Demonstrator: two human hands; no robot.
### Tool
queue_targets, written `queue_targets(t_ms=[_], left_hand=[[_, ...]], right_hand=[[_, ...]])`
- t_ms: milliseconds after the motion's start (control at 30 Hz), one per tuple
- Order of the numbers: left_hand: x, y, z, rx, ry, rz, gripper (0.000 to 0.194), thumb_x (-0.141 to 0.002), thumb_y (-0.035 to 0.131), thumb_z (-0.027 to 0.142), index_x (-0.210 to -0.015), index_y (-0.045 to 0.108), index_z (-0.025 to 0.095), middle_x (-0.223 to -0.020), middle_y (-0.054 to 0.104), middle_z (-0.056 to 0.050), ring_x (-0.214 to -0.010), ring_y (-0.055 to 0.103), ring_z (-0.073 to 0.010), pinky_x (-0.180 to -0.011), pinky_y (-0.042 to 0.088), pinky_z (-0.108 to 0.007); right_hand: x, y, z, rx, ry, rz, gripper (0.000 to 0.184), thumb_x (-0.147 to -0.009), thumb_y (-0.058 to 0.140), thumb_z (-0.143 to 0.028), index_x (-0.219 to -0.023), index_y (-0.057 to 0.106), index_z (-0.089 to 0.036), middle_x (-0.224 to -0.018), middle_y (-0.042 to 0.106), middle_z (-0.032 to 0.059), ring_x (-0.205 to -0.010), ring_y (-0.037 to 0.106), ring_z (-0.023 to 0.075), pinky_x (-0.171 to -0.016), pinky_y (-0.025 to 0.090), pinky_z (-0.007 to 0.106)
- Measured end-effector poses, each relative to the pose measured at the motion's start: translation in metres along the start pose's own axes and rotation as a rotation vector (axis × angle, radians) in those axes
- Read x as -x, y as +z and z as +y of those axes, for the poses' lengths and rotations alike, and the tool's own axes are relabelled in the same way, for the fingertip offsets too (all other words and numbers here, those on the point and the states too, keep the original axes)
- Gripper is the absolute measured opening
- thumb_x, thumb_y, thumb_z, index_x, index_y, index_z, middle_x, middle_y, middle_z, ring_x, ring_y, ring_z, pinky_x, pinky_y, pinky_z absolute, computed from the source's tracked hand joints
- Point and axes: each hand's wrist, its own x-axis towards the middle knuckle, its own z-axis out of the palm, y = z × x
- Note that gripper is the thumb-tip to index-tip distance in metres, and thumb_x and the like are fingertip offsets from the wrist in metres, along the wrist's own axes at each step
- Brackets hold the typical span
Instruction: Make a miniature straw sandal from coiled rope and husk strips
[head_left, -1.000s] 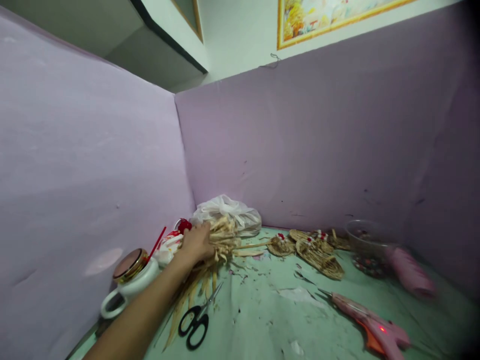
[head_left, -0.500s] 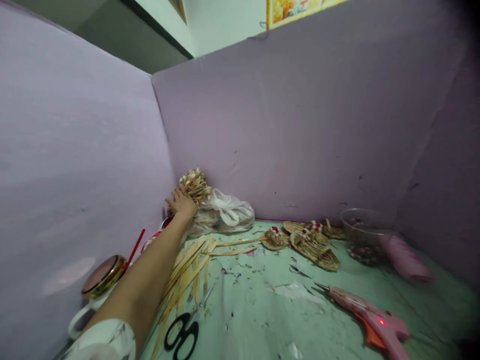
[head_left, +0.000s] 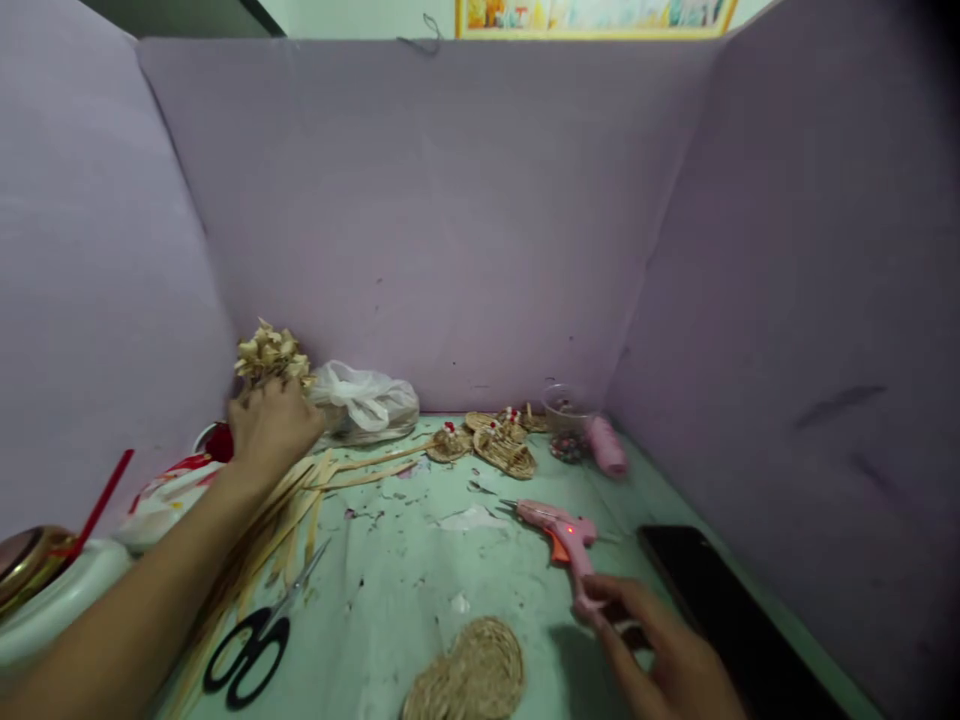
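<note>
My left hand [head_left: 274,425] is at the far left corner, its fingers curled against the lower part of a bundle of dried straw [head_left: 274,353] that stands up by the wall. At the lower right, my right hand [head_left: 664,650] pinches the handle end of a pink glue gun [head_left: 551,522], whose red light is lit. The gun lies with its nozzle toward the middle of the table. A woven straw sole [head_left: 472,672] rests at the near edge. Black-handled scissors [head_left: 259,640] lie beside loose flat straw strips [head_left: 281,520] under my left forearm.
Small woven slippers [head_left: 506,455] with red and white trim lie at the back. Near them are a clear tub [head_left: 566,425] of beads and a pink thread spool [head_left: 606,447]. A white plastic bag [head_left: 367,405], a black phone [head_left: 727,610] and a white mug [head_left: 64,600] flank the work area.
The straw bundle went from lying on the strips to the far corner under my left hand. My view turned right, and my right hand and the woven sole came into sight.
</note>
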Motion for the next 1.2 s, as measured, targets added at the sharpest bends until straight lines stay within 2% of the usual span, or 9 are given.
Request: queue_targets(t_ms=[100,167,367,433,600,767,933,1100,1200], left_hand=[[0.054,-0.008,0.023,0.098,0.189,0.080,0.031,-0.078,0.039,0.027,-0.101,0.055,0.013,-0.103,0.061,-0.011,-0.097,0.053,-0.0247,-0.087,0.033,-0.043],[0.094,-0.004,0.033,0.221,0.323,0.104,0.030,-0.077,0.042,0.026,-0.100,0.057,0.016,-0.102,0.063,-0.009,-0.095,0.055,-0.0219,-0.090,0.033,-0.041],[0.192,0.019,0.057,0.562,0.642,0.147,0.025,-0.075,0.042,0.013,-0.092,0.059,0.019,-0.089,0.066,-0.005,-0.085,0.058,-0.0187,-0.091,0.033,-0.044],[0.209,0.026,0.064,0.665,0.632,0.153,0.026,-0.075,0.040,0.010,-0.089,0.060,0.020,-0.086,0.065,-0.006,-0.084,0.058,-0.0185,-0.091,0.033,-0.044],[0.218,0.035,0.068,0.683,0.661,0.148,0.030,-0.074,0.037,0.005,-0.083,0.061,0.021,-0.080,0.065,-0.005,-0.078,0.060,-0.0169,-0.088,0.037,-0.043],[0.212,0.037,0.062,0.627,0.777,0.137,0.025,-0.074,0.043,0.010,-0.087,0.060,0.023,-0.083,0.066,-0.003,-0.079,0.061,-0.0165,-0.083,0.042,-0.038],[0.214,0.040,0.065,0.700,0.651,0.130,0.024,-0.079,0.040,0.015,-0.095,0.058,0.021,-0.089,0.067,-0.006,-0.085,0.060,-0.0186,-0.088,0.037,-0.041],[0.215,0.031,0.065,0.789,0.576,0.050,0.024,-0.081,0.039,0.017,-0.099,0.055,0.021,-0.092,0.065,-0.005,-0.086,0.059,-0.0176,-0.089,0.036,-0.040],[0.213,0.024,0.063,0.841,0.425,-0.022,0.026,-0.083,0.037,0.021,-0.103,0.054,0.020,-0.096,0.064,-0.005,-0.091,0.057,-0.0178,-0.090,0.037,-0.039]], right_hand=[[-0.017,-0.014,-0.003,0.231,0.070,0.038,0.027,-0.068,0.053,-0.040,-0.087,0.063,-0.022,-0.090,0.067,0.0055,-0.070,0.061,0.0207,-0.063,0.044,0.030],[-0.026,-0.013,-0.005,0.367,0.089,-0.021,0.024,-0.072,0.048,-0.039,-0.079,0.060,-0.020,-0.076,0.068,0.0060,-0.067,0.061,0.0208,-0.058,0.040,0.029],[-0.036,0.008,-0.012,0.699,0.108,-0.048,0.032,-0.069,0.053,-0.040,-0.090,0.054,-0.016,-0.085,0.066,0.0111,-0.076,0.062,0.0258,-0.055,0.035,0.028],[-0.033,0.016,-0.011,0.751,0.085,-0.009,0.027,-0.072,0.050,-0.032,-0.094,0.052,-0.016,-0.086,0.066,0.0109,-0.074,0.062,0.0245,-0.055,0.034,0.027],[-0.031,0.025,-0.006,0.805,-0.092,0.119,0.017,-0.075,0.040,-0.010,-0.087,0.051,-0.014,-0.086,0.061,0.0108,-0.079,0.058,0.0200,-0.061,0.035,0.025],[-0.053,0.008,-0.004,0.982,-0.120,0.212,0.014,-0.079,0.040,-0.015,-0.087,0.052,-0.013,-0.091,0.058,0.0108,-0.080,0.057,0.0189,-0.063,0.036,0.025],[-0.071,-0.007,-0.001,1.054,-0.048,0.246,0.016,-0.079,0.041,-0.018,-0.086,0.053,-0.012,-0.084,0.060,0.0121,-0.073,0.060,0.0231,-0.057,0.034,0.029],[-0.072,0.003,0.009,1.099,0.002,0.260,0.019,-0.078,0.042,-0.017,-0.088,0.056,-0.009,-0.082,0.062,0.0156,-0.076,0.060,0.0278,-0.063,0.036,0.035],[-0.076,0.011,-0.001,1.112,0.010,0.270,0.024,-0.077,0.042,-0.015,-0.093,0.056,-0.005,-0.089,0.060,0.0198,-0.085,0.057,0.0328,-0.068,0.036,0.041]])
